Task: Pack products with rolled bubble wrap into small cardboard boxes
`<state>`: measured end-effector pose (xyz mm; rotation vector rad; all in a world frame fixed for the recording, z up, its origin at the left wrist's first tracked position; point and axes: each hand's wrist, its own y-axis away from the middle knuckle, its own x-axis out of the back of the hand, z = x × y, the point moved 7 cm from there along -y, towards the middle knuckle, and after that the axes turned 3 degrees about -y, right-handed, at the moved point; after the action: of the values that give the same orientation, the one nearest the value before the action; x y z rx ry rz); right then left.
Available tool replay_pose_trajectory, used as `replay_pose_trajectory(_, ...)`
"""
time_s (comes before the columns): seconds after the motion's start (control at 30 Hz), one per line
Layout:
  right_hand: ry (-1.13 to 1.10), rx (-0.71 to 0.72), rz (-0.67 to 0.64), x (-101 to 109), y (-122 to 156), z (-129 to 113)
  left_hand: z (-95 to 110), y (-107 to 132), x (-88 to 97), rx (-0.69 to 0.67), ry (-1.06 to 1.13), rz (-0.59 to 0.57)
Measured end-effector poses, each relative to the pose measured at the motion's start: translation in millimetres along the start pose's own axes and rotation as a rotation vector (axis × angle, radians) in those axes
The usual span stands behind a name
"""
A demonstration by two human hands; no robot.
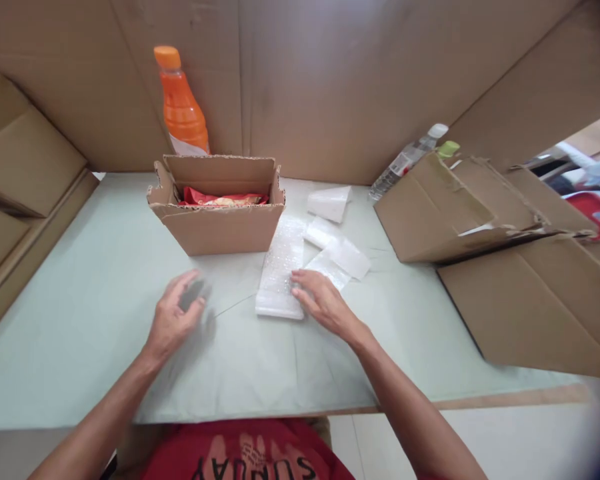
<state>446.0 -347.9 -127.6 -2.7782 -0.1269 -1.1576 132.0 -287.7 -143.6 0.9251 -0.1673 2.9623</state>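
My left hand (174,319) hovers over the pale green tabletop (80,280), fingers curled round a small dark object (195,291) that motion blur keeps me from naming. My right hand (321,300) lies on the table with its fingers stretched out, fingertips touching the right edge of a bubble-wrap strip (280,267). Just behind my hands stands an open small cardboard box (215,223) holding a red snack packet (223,198).
An orange drink bottle (180,103) stands behind the box. White wrap pieces (337,253) lie right of the strip. Flattened cardboard boxes (480,207) and two bottles (410,160) crowd the right; stacked cardboard (20,173) fills the left. Cardboard walls the back.
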Motion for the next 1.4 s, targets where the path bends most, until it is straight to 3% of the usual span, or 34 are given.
replay_pose_trajectory(0.07, -0.019, 0.088, -0.141, -8.6, 29.0, -23.0, 20.6, 21.3, -16.8, -0.155, 0.003, -0.145)
replay_pose_trajectory(0.13, -0.076, 0.143, -0.194, -7.6, 49.1, -39.1, 36.0, 33.8, -33.2, -0.257, 0.003, -0.275)
replay_pose_trajectory(0.3, -0.019, 0.012, 0.072, 10.9, 56.2, -24.3, 50.3, 36.6, -57.3, -0.348, -0.061, -0.384)
replay_pose_trajectory(0.4, 0.066, 0.085, 0.031, -12.6, 53.7, -25.6, 54.5, 42.4, -67.2, -0.432, -0.1, -0.457)
replay_pose_trajectory(0.5, 0.041, 0.194, -0.099, -42.3, 62.1, -40.0, 53.6, 64.3, -73.9, -0.548, -0.153, -0.632)
replay_pose_trajectory(0.6, -0.055, 0.207, -0.147, -49.9, 78.1, -48.0, 47.6, 91.0, -73.5, -0.651, -0.23, -0.745)
replay_pose_trajectory(0.8, 0.053, 0.237, -0.101, -50.3, 95.9, -42.3, 49.4, 98.9, -77.2, -0.735, -0.332, -0.557)
replay_pose_trajectory(0.9, 0.145, 0.229, 0.011, -56.7, 91.5, -40.2, 58.4, 93.3, -82.2, -0.754, -0.321, -0.436)
replay_pose_trajectory(1.0, 0.067, 0.178, 0.119, -53.7, 89.7, -42.3, 65.5, 96.1, -80.3, -0.729, -0.262, -0.352)
replay_pose_trajectory(1.13, -0.22, 0.006, 0.104, -44.4, 100.8, -41.1, 66.5, 113.6, -71.6, -0.609, -0.088, -0.359)
replay_pose_trajectory(1.27, -0.445, -0.194, 0.096, -46.5, 115.3, -30.4, 61.6, 127.6, -73.6, -0.485, -0.043, -0.437)
replay_pose_trajectory(1.33, -0.482, -0.244, 0.152, -48.2, 121.4, -25.5, 56.6, 125.9, -77.9, -0.401, -0.039, -0.45)
replay_pose_trajectory(1.4, -0.418, -0.244, 0.294, -41.5, 129.2, -23.8, 50.7, 119.4, -82.4, -0.315, -0.056, -0.436)
